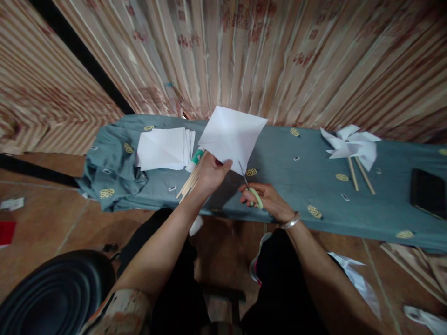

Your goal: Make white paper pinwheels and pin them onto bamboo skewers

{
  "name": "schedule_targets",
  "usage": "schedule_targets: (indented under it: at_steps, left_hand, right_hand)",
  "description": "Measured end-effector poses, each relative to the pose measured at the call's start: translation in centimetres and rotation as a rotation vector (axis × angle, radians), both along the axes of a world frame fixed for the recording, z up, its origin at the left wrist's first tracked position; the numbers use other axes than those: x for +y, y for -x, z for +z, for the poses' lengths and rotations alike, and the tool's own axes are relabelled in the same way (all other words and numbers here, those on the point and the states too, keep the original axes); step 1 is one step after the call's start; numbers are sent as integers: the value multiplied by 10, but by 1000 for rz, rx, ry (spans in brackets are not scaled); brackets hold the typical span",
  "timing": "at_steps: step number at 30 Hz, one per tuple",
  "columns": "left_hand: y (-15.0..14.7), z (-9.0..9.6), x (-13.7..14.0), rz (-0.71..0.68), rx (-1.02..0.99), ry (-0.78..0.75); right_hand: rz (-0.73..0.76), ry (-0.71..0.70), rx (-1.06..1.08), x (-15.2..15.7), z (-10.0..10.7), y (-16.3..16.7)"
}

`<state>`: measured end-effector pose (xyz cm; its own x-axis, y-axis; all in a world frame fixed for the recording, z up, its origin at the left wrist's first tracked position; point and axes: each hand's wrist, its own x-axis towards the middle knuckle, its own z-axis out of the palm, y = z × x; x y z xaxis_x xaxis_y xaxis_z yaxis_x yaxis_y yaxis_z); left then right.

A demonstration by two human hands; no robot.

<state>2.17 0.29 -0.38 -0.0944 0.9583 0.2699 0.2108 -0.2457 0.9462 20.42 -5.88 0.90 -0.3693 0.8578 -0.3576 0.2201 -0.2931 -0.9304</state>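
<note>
Left hand (211, 174) pinches a square white paper sheet (232, 132) above a grey-green cloth-covered surface (286, 153), between its back and front edges; right hand (270, 200), by the front edge, grips light-green-handled metal scissors (257, 199), handles partly hidden; blade spread unclear.

The sheet (232, 135) is matt paper, the bracelet (291, 222) shiny metal.
</note>
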Motion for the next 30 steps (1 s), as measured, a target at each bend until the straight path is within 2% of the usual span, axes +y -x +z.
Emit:
schedule_targets:
  at_steps: [11,20,30]
  left_hand:
    - [1,8,-2,-8,-29,40]
    - [3,5,-2,13,-38,70]
    - [2,8,-3,25,-18,72]
  right_hand:
    - [-10,18,-24,1,-1,3]
    - [-12,-10,16,2,-7,4]
    - [-50,23,-13,1,-2,5]
